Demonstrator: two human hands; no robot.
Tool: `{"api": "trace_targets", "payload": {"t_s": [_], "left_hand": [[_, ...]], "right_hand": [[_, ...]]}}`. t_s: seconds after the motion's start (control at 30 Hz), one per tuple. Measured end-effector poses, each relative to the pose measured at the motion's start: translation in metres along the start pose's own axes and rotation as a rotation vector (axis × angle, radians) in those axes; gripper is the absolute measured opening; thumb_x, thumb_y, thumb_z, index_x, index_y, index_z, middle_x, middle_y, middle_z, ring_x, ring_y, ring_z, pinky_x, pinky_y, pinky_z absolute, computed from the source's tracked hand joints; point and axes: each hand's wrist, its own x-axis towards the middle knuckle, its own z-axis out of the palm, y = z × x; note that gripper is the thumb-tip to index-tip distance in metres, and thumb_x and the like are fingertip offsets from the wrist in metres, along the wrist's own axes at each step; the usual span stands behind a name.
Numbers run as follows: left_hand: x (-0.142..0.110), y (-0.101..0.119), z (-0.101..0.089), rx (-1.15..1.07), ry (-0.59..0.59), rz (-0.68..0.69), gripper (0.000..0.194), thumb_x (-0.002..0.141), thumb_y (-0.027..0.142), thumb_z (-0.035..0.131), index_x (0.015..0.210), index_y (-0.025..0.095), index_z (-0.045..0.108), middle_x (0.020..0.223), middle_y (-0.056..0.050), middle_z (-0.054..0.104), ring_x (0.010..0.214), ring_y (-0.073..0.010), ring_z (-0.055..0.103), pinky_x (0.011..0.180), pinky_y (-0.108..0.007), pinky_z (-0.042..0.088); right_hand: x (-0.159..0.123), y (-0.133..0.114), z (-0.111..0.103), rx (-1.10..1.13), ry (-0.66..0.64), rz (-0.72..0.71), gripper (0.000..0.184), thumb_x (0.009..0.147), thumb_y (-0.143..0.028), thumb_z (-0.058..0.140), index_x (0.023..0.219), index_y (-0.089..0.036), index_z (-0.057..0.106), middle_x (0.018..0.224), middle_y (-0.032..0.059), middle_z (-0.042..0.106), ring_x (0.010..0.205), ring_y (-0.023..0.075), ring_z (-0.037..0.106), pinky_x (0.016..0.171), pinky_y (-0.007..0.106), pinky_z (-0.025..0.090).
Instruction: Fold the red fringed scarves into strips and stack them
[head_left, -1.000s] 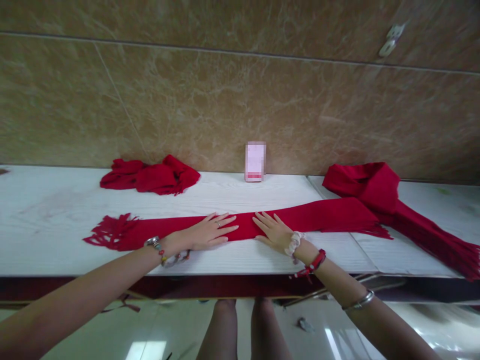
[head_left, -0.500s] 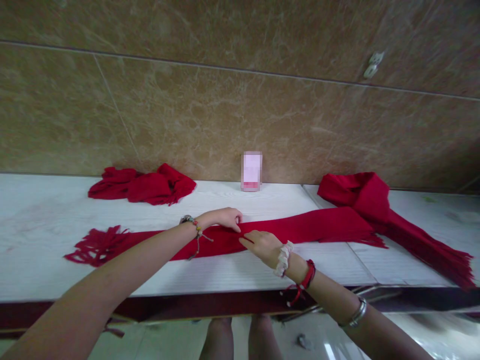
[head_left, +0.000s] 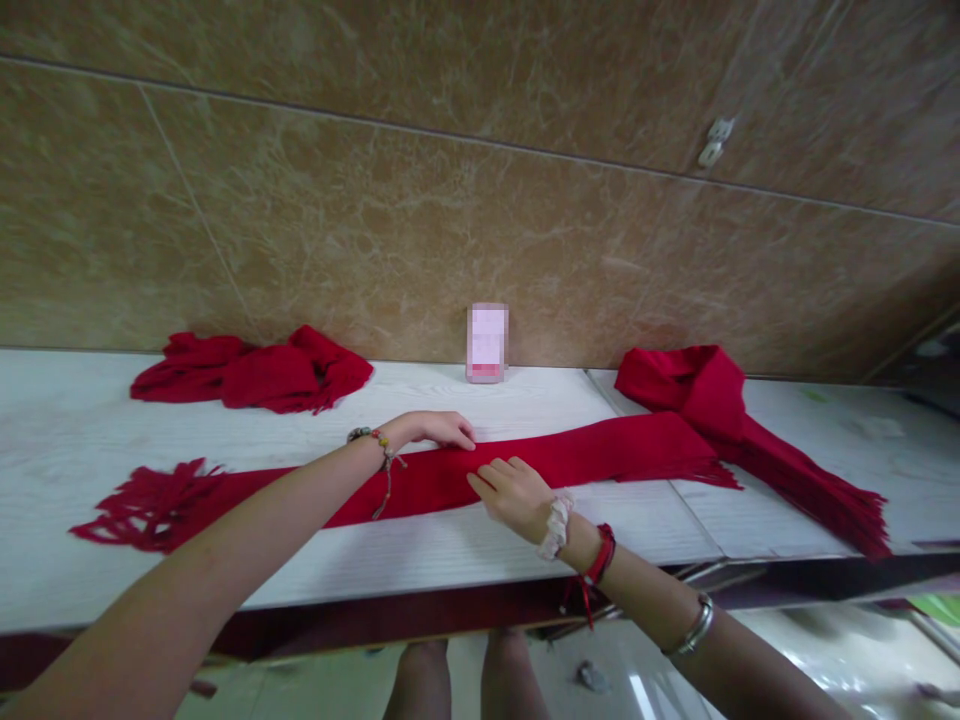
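Observation:
A long red scarf (head_left: 547, 457) with a fringe lies stretched out flat across the white tabletop (head_left: 420, 390). At its far edge, my left hand (head_left: 448, 430) is closed, fingers curled down onto the cloth. My right hand (head_left: 516, 494) is closed on the near edge, a little to the right. Both fingertips are partly hidden against the fabric. My left forearm covers part of the scarf's left half. Its right end lies close to a second red scarf (head_left: 712, 395), which is loosely looped with a fringed tail.
A crumpled red scarf (head_left: 262, 372) lies at the back left by the marbled wall (head_left: 337, 220). A phone with a blurred screen (head_left: 487, 343) leans upright against the wall. My knees (head_left: 504, 670) are below the table's front edge. A dark object (head_left: 937, 365) sits at the far right.
My hands lay flat and spread on the scarf earlier; now both are curled at its opposite edges. The scarf's middle was bunched half a second ago and now lies flatter. The view has shifted slightly.

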Motion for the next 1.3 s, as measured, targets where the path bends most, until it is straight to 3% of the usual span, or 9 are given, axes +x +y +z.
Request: {"api": "trace_targets", "payload": {"t_s": [0.13, 0.4, 0.67, 0.83, 0.97, 1.03, 1.17, 1.23, 1.3], "left_hand": [[0.002, 0.002, 0.001, -0.039, -0.012, -0.014, 0.017, 0.06, 0.03, 0.053, 0.064, 0.015, 0.058, 0.052, 0.005, 0.046, 0.053, -0.0093, 0.035, 0.051, -0.022, 0.028], [0.002, 0.006, -0.003, -0.154, -0.043, -0.011, 0.024, 0.057, 0.038, 0.06, 0.061, 0.016, 0.054, 0.053, 0.005, 0.043, 0.053, -0.009, 0.035, 0.052, -0.023, 0.029], [0.003, 0.02, -0.015, -0.354, -0.005, 0.028, 0.029, 0.06, 0.04, 0.064, 0.077, 0.018, 0.054, 0.074, 0.003, 0.053, 0.067, -0.01, 0.046, 0.06, -0.022, 0.036], [0.024, 0.067, -0.035, -0.503, 0.039, 0.163, 0.028, 0.063, 0.033, 0.065, 0.085, 0.018, 0.056, 0.089, 0.0, 0.058, 0.08, -0.0117, 0.051, 0.071, -0.024, 0.039], [0.056, 0.133, -0.054, -0.436, 0.029, 0.336, 0.022, 0.071, 0.026, 0.058, 0.09, 0.015, 0.057, 0.093, -0.003, 0.06, 0.082, -0.0123, 0.054, 0.076, -0.026, 0.04], [0.076, 0.169, -0.056, -0.333, 0.088, 0.381, 0.023, 0.075, 0.022, 0.053, 0.096, 0.013, 0.056, 0.095, -0.005, 0.06, 0.083, -0.0124, 0.055, 0.076, -0.026, 0.041], [0.113, 0.22, -0.027, 0.075, 0.279, 0.405, 0.03, 0.082, 0.024, 0.042, 0.106, 0.01, 0.054, 0.105, -0.01, 0.059, 0.092, -0.0178, 0.055, 0.079, -0.028, 0.041], [0.126, 0.223, 0.003, 0.173, 0.322, 0.411, 0.036, 0.082, 0.029, 0.044, 0.109, 0.007, 0.053, 0.113, -0.015, 0.055, 0.101, -0.0238, 0.051, 0.086, -0.033, 0.038], [0.132, 0.211, 0.038, 0.228, 0.321, 0.389, 0.054, 0.077, 0.04, 0.05, 0.118, 0.006, 0.045, 0.125, -0.022, 0.043, 0.111, -0.032, 0.043, 0.091, -0.041, 0.034]], "right_hand": [[0.007, 0.006, 0.002, -0.078, 0.048, -0.061, 0.024, 0.087, -0.01, 0.039, 0.099, -0.016, 0.058, 0.074, 0.0048, 0.062, 0.069, 0.0158, 0.052, 0.056, 0.029, 0.035], [0.0, 0.006, 0.0, -0.136, 0.124, -0.039, 0.026, 0.085, -0.008, 0.038, 0.071, -0.016, 0.058, 0.064, 0.0027, 0.056, 0.06, 0.0138, 0.05, 0.05, 0.028, 0.033], [-0.008, 0.02, -0.032, -0.204, 0.107, 0.077, 0.025, 0.087, -0.012, 0.037, 0.097, -0.017, 0.059, 0.068, 0.0025, 0.058, 0.058, 0.0139, 0.053, 0.045, 0.025, 0.035], [-0.023, 0.053, -0.073, -0.125, 0.157, 0.228, 0.026, 0.086, -0.015, 0.04, 0.103, -0.019, 0.059, 0.079, 0.0045, 0.057, 0.063, 0.0138, 0.053, 0.05, 0.023, 0.039], [-0.051, 0.097, -0.108, -0.085, 0.315, 0.354, 0.033, 0.085, -0.011, 0.035, 0.098, -0.02, 0.064, 0.086, 0.0062, 0.054, 0.072, 0.0141, 0.054, 0.063, 0.025, 0.045], [-0.072, 0.122, -0.12, -0.076, 0.387, 0.442, 0.036, 0.081, -0.009, 0.035, 0.093, -0.021, 0.067, 0.088, 0.0062, 0.054, 0.072, 0.0143, 0.054, 0.068, 0.027, 0.047], [-0.123, 0.164, -0.114, -0.067, 0.432, 0.645, 0.034, 0.074, -0.01, 0.04, 0.084, -0.023, 0.07, 0.085, 0.0056, 0.056, 0.074, 0.0163, 0.055, 0.07, 0.031, 0.049], [-0.151, 0.178, -0.097, -0.018, 0.394, 0.748, 0.034, 0.072, -0.01, 0.04, 0.079, -0.023, 0.07, 0.082, 0.005, 0.058, 0.069, 0.0157, 0.055, 0.066, 0.03, 0.05], [-0.175, 0.186, -0.074, 0.051, 0.35, 0.845, 0.033, 0.069, -0.009, 0.04, 0.076, -0.022, 0.07, 0.079, 0.0045, 0.06, 0.066, 0.0157, 0.056, 0.063, 0.031, 0.051]]}}
